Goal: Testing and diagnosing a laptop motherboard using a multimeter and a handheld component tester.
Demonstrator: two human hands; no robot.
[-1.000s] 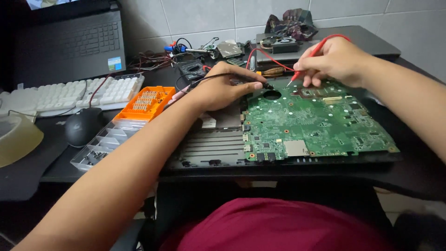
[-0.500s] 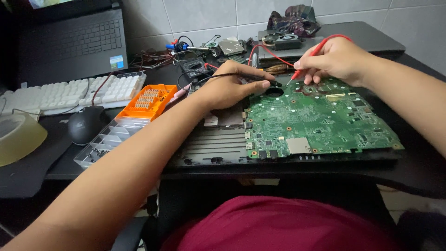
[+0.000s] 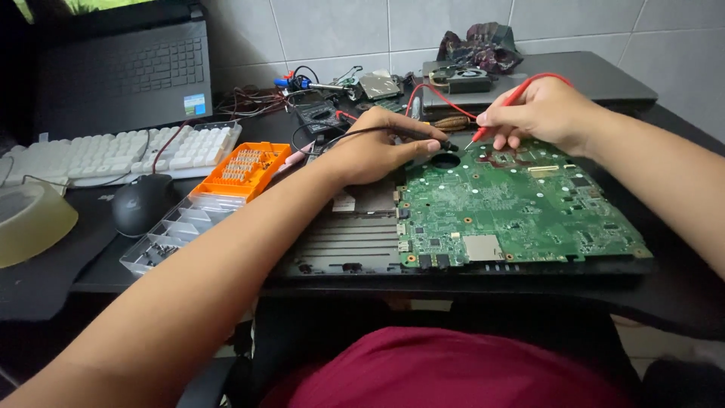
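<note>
Left hand (image 3: 374, 147) closed around a black probe (image 3: 423, 134), fingers pinching its shaft, tip down at the top edge of the green board (image 3: 513, 204) beside a round cutout (image 3: 445, 160). Right hand (image 3: 540, 113) pinching a red probe (image 3: 495, 125) between thumb and fingers, its metal tip touching the board just right of that cutout, near the black tip but apart from it. Red lead (image 3: 544, 78) looping over the right hand, black lead trailing back past the left wrist. Board lying flat in an opened black laptop base (image 3: 347, 242) at the desk's near edge, grey heatsink fins bare to the board's left. Orange bit case (image 3: 245, 166) and clear parts tray (image 3: 177, 230) left of the left forearm, a black mouse (image 3: 143, 202) just beyond them. White keyboard (image 3: 113, 151) behind the mouse, open black laptop (image 3: 128, 75) against the tiled wall. Tangle of wires and small parts (image 3: 332, 94) behind the left hand, a fan (image 3: 461, 78) and dark cloth (image 3: 479, 47) resting on a closed grey laptop (image 3: 596, 79) behind the right hand. Yellowish clear bowl (image 3: 30, 223) at far left.
</note>
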